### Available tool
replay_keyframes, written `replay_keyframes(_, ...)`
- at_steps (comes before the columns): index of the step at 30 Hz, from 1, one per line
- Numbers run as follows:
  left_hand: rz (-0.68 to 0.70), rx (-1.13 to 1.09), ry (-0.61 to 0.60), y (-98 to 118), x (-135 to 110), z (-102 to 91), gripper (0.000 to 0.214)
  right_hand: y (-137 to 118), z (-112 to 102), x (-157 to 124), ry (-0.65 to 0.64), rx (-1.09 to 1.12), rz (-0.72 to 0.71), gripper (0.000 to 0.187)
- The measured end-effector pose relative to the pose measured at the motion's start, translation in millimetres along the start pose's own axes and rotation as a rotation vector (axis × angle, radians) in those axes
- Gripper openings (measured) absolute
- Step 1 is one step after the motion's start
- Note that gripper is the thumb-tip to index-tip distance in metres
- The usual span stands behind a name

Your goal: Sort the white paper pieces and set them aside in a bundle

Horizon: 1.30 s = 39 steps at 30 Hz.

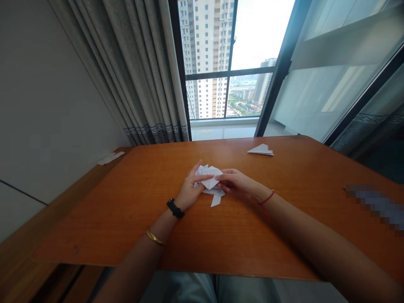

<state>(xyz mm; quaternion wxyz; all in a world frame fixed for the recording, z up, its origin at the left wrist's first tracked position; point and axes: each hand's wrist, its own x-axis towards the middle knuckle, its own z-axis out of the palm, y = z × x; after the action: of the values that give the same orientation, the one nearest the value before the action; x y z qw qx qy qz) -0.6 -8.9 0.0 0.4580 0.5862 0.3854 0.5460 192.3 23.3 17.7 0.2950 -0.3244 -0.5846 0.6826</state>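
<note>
Left hand (188, 189) and right hand (236, 181) grip folded white paper (211, 178) over a table (132, 210), the left fingers spread across it from one side, the right fingers pinched narrow at its other edge. A strip (216, 200) juts out just on the fingers' near side. A paper wedge (261, 150) lies beyond the right fingers, well apart.

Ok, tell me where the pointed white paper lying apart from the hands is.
In the head view, the pointed white paper lies right of centre near the far edge of the table, beyond the right hand.
</note>
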Motion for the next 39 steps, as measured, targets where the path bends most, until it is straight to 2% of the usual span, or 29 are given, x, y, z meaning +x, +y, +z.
replay_keyframes(3, -0.124, -0.350, 0.077, -0.1, 1.4, 1.5, 0.051, 2.5, 1.2, -0.8, 0.076, -0.002, -0.050, 0.033)
replay_keyframes(5, -0.236, -0.543, 0.015, 0.9, 0.5, 4.1, 0.048, 3.9, 4.5, -0.2, 0.099, -0.052, -0.061, 0.035)
replay_keyframes(7, -0.295, -0.621, -0.079, 1.3, -1.4, 7.2, 0.042, 5.3, 7.8, 1.0, 0.078, -0.109, -0.053, 0.037)
replay_keyframes(9, -0.316, -0.632, -0.070, -0.2, -2.1, 8.5, 0.033, 7.8, 5.9, 3.1, 0.088, -0.183, -0.059, 0.040)
replay_keyframes(11, -0.349, -0.636, 0.044, -4.1, -0.3, 6.0, 0.025, 11.9, -4.6, 5.8, 0.193, -0.366, -0.106, 0.040)
replay_keyframes(14, -0.429, -0.642, 0.242, -11.8, 6.0, -3.1, 0.020, 20.2, -29.9, 8.8, 0.341, -0.862, -0.201, 0.041)
replay_keyframes(17, -0.480, -0.647, 0.340, -17.3, 11.5, -10.6, 0.021, 26.0, -47.0, 7.8, 0.272, -1.237, -0.262, 0.048)
replay_keyframes(21, -0.524, -0.691, 0.333, -17.7, 13.6, -13.2, 0.026, 22.5, -49.4, 1.4, 0.185, -1.378, -0.281, 0.032)
replay_keyframes(24, -0.554, -0.731, 0.309, -15.3, 13.6, -13.7, 0.028, 15.4, -52.8, -3.0, 0.210, -1.285, -0.228, 0.028)
replay_keyframes(30, -0.585, -0.754, 0.229, -12.3, 11.7, -10.4, 0.026, 11.1, -67.7, -4.0, 0.326, -0.839, -0.146, 0.021)
replay_keyframes(32, -0.596, -0.752, 0.207, -11.5, 10.5, -8.1, 0.026, 8.7, -67.0, -4.3, 0.394, -0.700, -0.159, 0.017)
replay_keyframes(35, -0.626, -0.743, 0.181, -10.0, 8.7, -5.2, 0.028, 0.1, -59.6, -6.4, 0.461, -0.499, -0.265, 0.016)
replay_keyframes(37, -0.649, -0.720, 0.165, -9.2, 7.2, -3.4, 0.029, -5.7, -51.0, -8.0, 0.410, -0.370, -0.295, 0.021)
replay_keyframes(39, -0.655, -0.679, 0.142, -9.0, 5.2, -1.4, 0.032, -8.4, -40.1, -8.6, 0.313, -0.261, -0.248, 0.027)
